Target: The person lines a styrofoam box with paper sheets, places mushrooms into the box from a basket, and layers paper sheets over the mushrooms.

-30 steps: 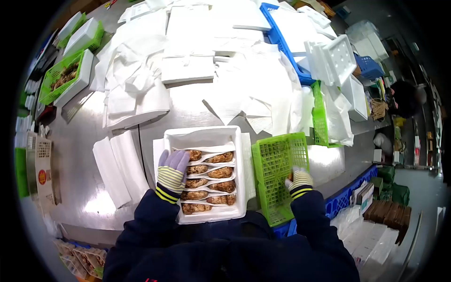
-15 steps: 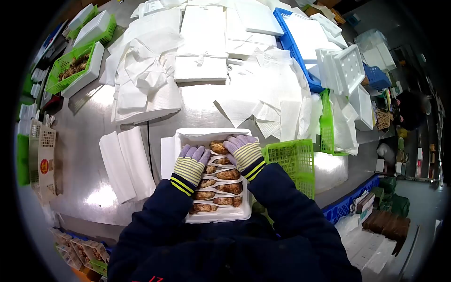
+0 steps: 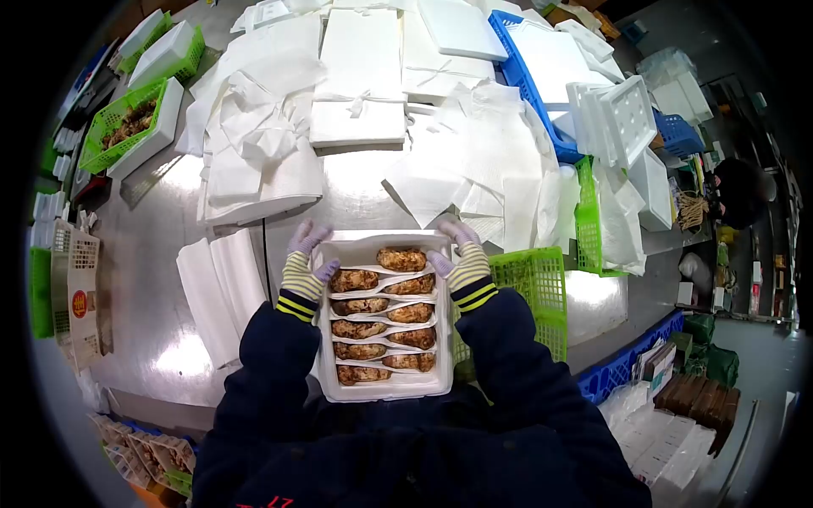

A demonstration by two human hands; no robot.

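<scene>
A white foam box (image 3: 323, 372) sits right in front of me, with several brown, mottled mushrooms (image 3: 412, 313) laid in two columns. Strips of white paper (image 3: 381, 318) run between the rows. At the upper left corner, my left hand (image 3: 303, 258), in a lilac and striped glove, straddles the box wall, its thumb inside and its fingers outside. My right hand (image 3: 460, 254), gloved the same way, grips the opposite wall likewise. The topmost mushroom (image 3: 401, 259) lies in the upper right of the box, near my right thumb.
Folded white sheets (image 3: 222, 292) lie to the left. Foam lids (image 3: 358, 123) and loose white paper (image 3: 466, 161) cover the table's far side. A green basket (image 3: 542, 284) stands close on the right; another green basket (image 3: 106, 140), holding brown produce, is at the far left.
Both hands have drawn apart from over the mushrooms to the box's side walls. The upper mushrooms, which the hands covered before, now show.
</scene>
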